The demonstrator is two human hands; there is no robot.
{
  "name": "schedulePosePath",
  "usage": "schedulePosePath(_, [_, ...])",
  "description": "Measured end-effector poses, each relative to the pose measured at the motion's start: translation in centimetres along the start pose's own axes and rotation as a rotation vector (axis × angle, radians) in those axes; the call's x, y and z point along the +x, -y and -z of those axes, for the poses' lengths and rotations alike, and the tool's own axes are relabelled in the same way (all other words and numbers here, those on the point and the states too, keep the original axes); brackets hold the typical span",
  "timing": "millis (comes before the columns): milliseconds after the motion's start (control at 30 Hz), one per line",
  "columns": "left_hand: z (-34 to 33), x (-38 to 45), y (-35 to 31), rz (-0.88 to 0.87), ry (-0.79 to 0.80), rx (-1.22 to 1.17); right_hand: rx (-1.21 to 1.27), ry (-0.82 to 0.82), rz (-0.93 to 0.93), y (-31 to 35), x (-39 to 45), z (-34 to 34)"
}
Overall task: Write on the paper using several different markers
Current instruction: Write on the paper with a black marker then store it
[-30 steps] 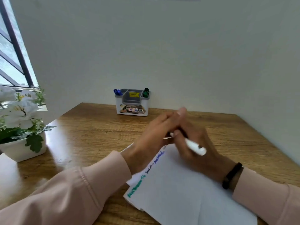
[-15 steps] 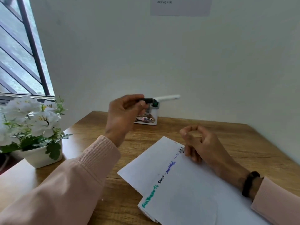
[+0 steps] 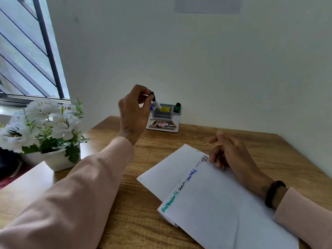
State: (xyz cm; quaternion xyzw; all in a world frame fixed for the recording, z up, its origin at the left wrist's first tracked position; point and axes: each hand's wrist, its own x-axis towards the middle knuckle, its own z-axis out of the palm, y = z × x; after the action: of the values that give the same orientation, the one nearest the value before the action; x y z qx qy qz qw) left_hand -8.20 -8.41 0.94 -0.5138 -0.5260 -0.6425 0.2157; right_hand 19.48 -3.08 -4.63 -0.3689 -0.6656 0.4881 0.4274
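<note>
My left hand (image 3: 133, 108) is raised above the desk's far side, pinching a white marker with a black cap (image 3: 156, 102) by its cap end. The marker points down into the left part of the white and grey marker holder (image 3: 164, 121) against the wall. A green-capped marker (image 3: 177, 107) stands in the holder's right slot, and a blue cap shows just behind my fingers. White paper sheets (image 3: 212, 203) lie in front of me, with green, black, blue and grey words along the top sheet's left edge. My right hand (image 3: 231, 151) rests loosely curled on the paper's far corner, holding nothing.
A white pot of white flowers (image 3: 52, 133) stands at the left of the wooden desk (image 3: 136, 216), below a barred window. A notice hangs high on the wall. The desk's right side meets another wall.
My left hand has carried the marker from level in the air to the holder and tipped it downward. The right hand has stayed on the paper, fingers opening slightly. The camera shifted.
</note>
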Motion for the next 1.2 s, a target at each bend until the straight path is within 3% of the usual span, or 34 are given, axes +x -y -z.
schedulePosePath(333, [-1.0,-0.4,2.5,0.014,0.048,0.231,-0.011,0.036,0.001,-0.2,0.1,0.0])
schedulePosePath(567, [-0.8,-0.1,2.2,0.007,0.020,0.231,-0.023,0.043,0.018,-0.3,0.0,0.0])
schedulePosePath(767, [-0.3,0.7,1.5,-0.099,-0.077,0.185,-0.026,0.046,0.022,-0.3,0.0,0.0])
schedulePosePath(1067, [-0.8,-0.7,3.8,-0.012,0.025,0.293,-0.049,0.050,0.018,-0.3,0.0,0.0])
schedulePosePath(1200, [-0.9,-0.7,4.4,0.064,0.037,0.228,-0.066,0.049,0.022,-0.3,0.0,0.0])
